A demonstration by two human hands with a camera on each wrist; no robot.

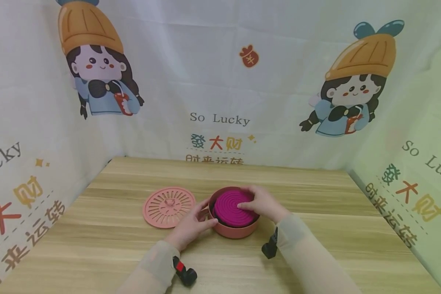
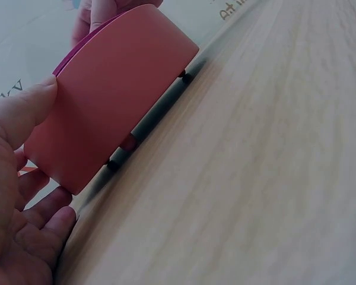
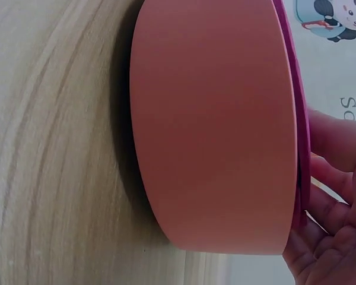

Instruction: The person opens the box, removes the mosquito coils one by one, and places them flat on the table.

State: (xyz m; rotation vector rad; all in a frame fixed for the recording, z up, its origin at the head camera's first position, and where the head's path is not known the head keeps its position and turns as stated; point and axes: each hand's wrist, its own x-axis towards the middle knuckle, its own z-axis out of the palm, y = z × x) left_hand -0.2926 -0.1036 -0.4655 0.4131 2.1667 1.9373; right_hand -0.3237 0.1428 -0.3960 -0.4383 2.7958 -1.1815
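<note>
**One coral bowl (image 1: 237, 232), one magenta disc (image 1: 232, 209), two hands at work**

We see the bowl standing near the middle of the wooden table (image 1: 220, 265), with the ridged disc lying in its mouth. Dark interior shows around part of the disc, and in the right wrist view we see the disc's edge standing slightly above the rim.

The left hand (image 1: 189, 226) grips the bowl from its left side: the thumb presses on the wall near the rim and the other fingers bend around and below it. The right hand (image 1: 262, 203) holds the disc, its thumb on the ringed face and its fingers bent over the far right edge; we cannot tell how far the fingertips reach inside the bowl. Small studs (image 2: 128, 141) show under the bowl in the left wrist view.

To the left of the bowl, we find a slotted pink cover (image 1: 169, 202) lying flat, knob up, its right edge just beside the left hand. Each pale sleeve (image 1: 295, 234) has a small black camera (image 1: 185, 272) at the wrist. Behind the table hangs a printed backdrop (image 1: 220, 81) with cartoon figures and lettering.
</note>
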